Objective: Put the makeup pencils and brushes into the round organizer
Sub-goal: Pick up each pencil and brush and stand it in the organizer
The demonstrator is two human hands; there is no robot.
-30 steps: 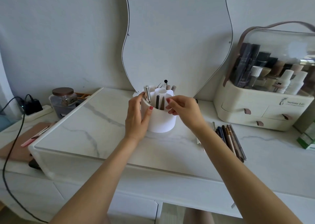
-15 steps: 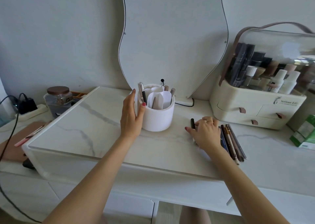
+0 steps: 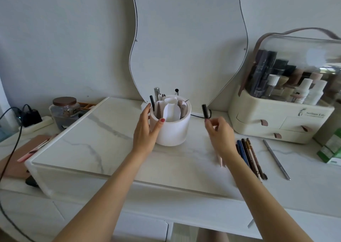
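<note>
The round white organizer (image 3: 174, 131) stands mid-table with several pencils and brushes upright in its compartments. My left hand (image 3: 146, 129) grips its left wall, thumb on the rim. My right hand (image 3: 220, 133) hovers to the right of the organizer, pinching a black makeup pencil (image 3: 205, 111) held upright above the table. Several pencils (image 3: 249, 154) lie in a row on the marble top, partly hidden by my right forearm. A pale pink pencil (image 3: 220, 161) lies under my right wrist. A grey pencil (image 3: 275, 158) lies apart further right.
A wavy mirror (image 3: 184, 44) leans on the wall behind the organizer. A cream cosmetics case with drawers (image 3: 280, 123) stands at the right, a green box (image 3: 332, 149) beyond it. A lidded jar (image 3: 64, 110), a charger and black cables (image 3: 11, 144) sit left of the raised marble box.
My right hand left the organizer, dropped to the pencils on the table, then rose holding a black pencil. My left hand stayed on the organizer's side.
</note>
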